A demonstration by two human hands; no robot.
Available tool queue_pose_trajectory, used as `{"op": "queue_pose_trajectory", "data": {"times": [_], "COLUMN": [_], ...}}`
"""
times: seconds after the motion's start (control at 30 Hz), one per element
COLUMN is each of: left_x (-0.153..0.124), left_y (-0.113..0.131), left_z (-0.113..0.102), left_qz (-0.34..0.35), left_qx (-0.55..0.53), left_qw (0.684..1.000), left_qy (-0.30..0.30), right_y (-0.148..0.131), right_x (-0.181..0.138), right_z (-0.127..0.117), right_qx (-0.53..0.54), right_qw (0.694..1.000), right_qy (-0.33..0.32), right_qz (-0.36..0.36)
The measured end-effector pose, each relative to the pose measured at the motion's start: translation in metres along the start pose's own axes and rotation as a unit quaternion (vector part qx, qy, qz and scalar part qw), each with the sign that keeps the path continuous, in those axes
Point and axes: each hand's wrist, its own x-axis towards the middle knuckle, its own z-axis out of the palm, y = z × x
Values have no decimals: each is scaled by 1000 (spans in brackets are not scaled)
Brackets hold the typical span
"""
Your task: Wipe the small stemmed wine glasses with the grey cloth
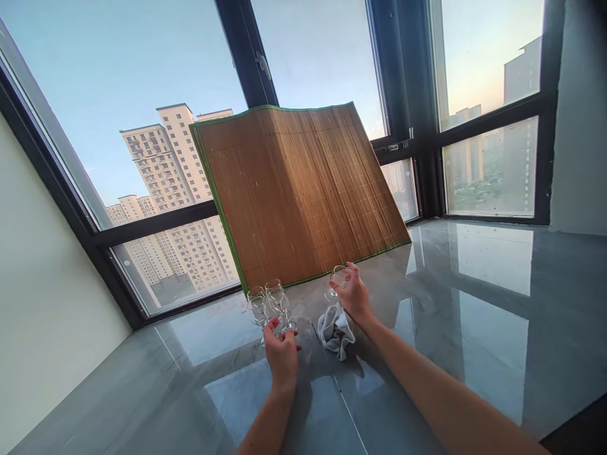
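R hand (355, 297) grips stemmed glass (337, 279), grey cloth (336, 331) just below the grip. L hand (281, 352) pinches a stem of the glass cluster (268, 302), bowls just above its fingertips.

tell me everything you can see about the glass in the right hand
The glass is small, clear and stemmed, seemingly empty. It is lifted off the glossy grey surface and tilted, foot toward lower left. The right hand grips its bowl. It hangs above a crumpled grey cloth, before the bamboo mat and its lower edge.
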Motion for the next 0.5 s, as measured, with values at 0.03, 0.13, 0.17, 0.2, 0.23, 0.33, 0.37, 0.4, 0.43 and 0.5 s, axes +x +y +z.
{"op": "queue_pose_trajectory", "data": {"times": [0.03,0.13,0.17,0.2,0.23,0.33,0.37,0.4,0.43,0.5], "left_x": [1,1,1,0,0,2,3,4,5,7], "left_y": [-1,0,0,0,0,-2,-3,-4,-5,-7], "left_z": [0,0,0,1,1,1,1,1,0,0], "left_qz": [-3,-7,-7,-7,-8,-19,-25,-30,-36,-45], "left_qx": [-2,-9,-9,-8,-8,-16,-21,-27,-34,-46], "left_qw": [1000,1000,1000,1000,1000,1000,999,999,998,997], "left_qy": [-1,-4,-6,-7,-8,-15,-20,-26,-32,-47], "right_y": [-1,-5,-7,-8,-9,-10,-10,-9,-8,-7], "right_x": [0,-1,-1,-1,-2,-2,-2,-2,-2,-2], "right_z": [0,-2,-2,-3,-3,-3,-3,-3,-3,-2], "right_qx": [-1,0,1,2,2,7,12,17,22,26], "right_qw": [1000,1000,1000,1000,1000,1000,1000,1000,1000,1000], "right_qy": [-5,-2,1,2,3,-1,-2,-4,-5,-9], "right_qz": [-1,-11,-13,-13,-12,-9,-9,-9,-9,-9]}}
